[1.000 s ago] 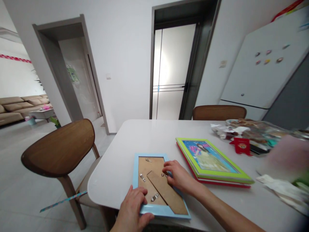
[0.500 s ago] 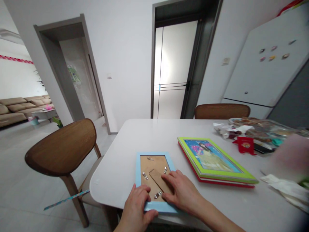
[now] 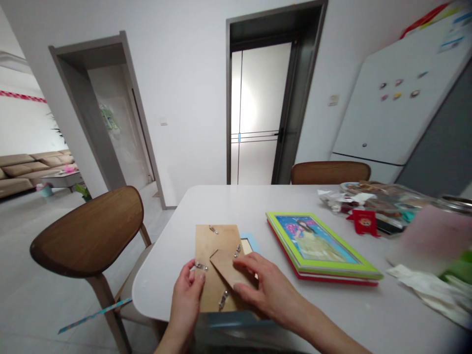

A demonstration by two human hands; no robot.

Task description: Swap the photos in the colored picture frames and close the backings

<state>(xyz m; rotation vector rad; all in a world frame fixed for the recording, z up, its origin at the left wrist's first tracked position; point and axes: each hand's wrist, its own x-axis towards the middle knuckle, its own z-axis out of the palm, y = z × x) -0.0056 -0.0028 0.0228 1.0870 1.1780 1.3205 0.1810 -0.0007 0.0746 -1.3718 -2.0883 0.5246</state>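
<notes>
A brown backing board (image 3: 210, 290) with metal clips and a fold-out stand flap (image 3: 230, 270) is lifted off the light blue picture frame (image 3: 251, 242), which lies partly hidden beneath it. My left hand (image 3: 188, 290) pinches the board's left edge near one clip. Over the flap, my right hand (image 3: 265, 285) has its thumb and fingers closed about the flap's right part. Right of the board lies a green picture frame (image 3: 332, 265) showing a figure in a pale dress, stacked on a red one (image 3: 317, 277).
On the table's right are a small red card (image 3: 365, 222), plastic-wrapped items (image 3: 387, 196), a pinkish translucent object (image 3: 416, 241) and white tissue (image 3: 424, 285). A wooden chair (image 3: 92, 231) stands left of the white table (image 3: 158, 275), another chair (image 3: 330, 172) behind it.
The backing board has come up out of the blue frame and shifted left. My left hand has moved from the frame's lower left corner to the board's left edge.
</notes>
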